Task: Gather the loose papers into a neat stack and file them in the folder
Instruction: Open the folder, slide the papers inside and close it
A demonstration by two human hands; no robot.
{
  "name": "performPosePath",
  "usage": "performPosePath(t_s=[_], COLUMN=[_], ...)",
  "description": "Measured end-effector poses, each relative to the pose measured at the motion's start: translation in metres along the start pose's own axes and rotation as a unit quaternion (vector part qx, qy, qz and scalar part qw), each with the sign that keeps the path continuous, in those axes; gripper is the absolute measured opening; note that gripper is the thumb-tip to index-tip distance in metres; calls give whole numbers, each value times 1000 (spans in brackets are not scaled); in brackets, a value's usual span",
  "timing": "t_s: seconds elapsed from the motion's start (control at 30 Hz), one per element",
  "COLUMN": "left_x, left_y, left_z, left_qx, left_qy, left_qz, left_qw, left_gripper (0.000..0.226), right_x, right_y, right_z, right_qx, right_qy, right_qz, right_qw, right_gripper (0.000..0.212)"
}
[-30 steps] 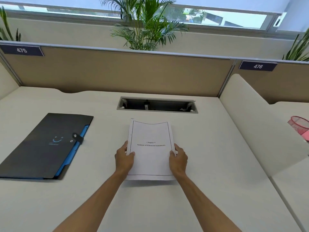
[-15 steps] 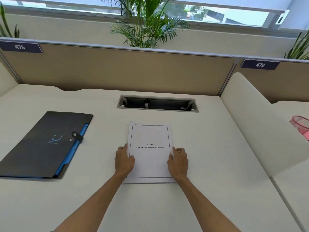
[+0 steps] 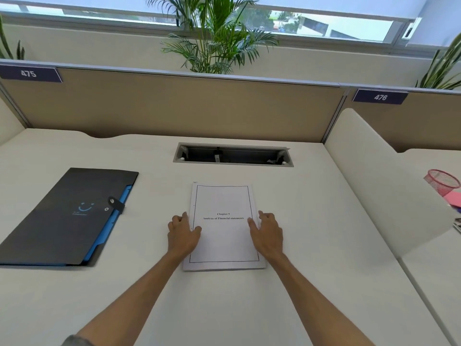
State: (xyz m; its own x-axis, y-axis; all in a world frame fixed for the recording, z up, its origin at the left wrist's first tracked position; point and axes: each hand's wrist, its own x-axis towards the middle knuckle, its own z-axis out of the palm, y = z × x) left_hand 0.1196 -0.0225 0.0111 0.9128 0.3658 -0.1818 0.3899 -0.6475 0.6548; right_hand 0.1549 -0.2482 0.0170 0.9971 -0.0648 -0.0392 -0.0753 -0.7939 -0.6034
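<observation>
A stack of white papers [image 3: 223, 240] lies flat on the desk in front of me, its top sheet headed "Chapter 5". My left hand [image 3: 182, 233] rests against the stack's left edge with its thumb on the top sheet. My right hand [image 3: 267, 233] rests against the right edge, thumb on the page. Both hands have relaxed fingers and lift nothing. A dark grey folder [image 3: 67, 216] with blue inner pockets and a snap strap lies closed on the desk to the left, apart from the papers.
An open cable slot [image 3: 233, 156] is cut into the desk [image 3: 311, 221] behind the papers. A cream divider [image 3: 379, 186] rises on the right, with a pink mesh cup [image 3: 442, 182] beyond it. A tan partition [image 3: 174, 108] closes the back.
The papers, held slightly raised and bowed a second ago, now lie flat on the desk. My hands have loosened from the edges and rest beside the stack.
</observation>
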Motion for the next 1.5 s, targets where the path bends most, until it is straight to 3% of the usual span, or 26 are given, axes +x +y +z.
performPosePath(t_s=[0.23, 0.6, 1.13, 1.33, 1.5], left_x=[-5, 4, 15, 24, 36], left_y=[-5, -32, -95, -137, -176], left_z=[-13, -71, -162, -201, -236], left_qx=[23, -8, -11, 33, 60], left_qy=[25, 81, 153, 169, 171], left_qz=[21, 42, 54, 19, -77], left_qw=[999, 996, 987, 985, 980], left_gripper=[68, 66, 62, 63, 67], right_x=[-1, -27, -66, -76, -91], right_y=[-29, -100, -208, -233, -245], right_z=[2, 38, 107, 132, 156], right_qx=[40, 154, 192, 190, 209], right_qy=[-2, -11, -48, -80, -143], right_qz=[-46, -84, -141, -137, -105], right_qw=[998, 984, 970, 969, 962], right_gripper=[54, 46, 47, 48, 53])
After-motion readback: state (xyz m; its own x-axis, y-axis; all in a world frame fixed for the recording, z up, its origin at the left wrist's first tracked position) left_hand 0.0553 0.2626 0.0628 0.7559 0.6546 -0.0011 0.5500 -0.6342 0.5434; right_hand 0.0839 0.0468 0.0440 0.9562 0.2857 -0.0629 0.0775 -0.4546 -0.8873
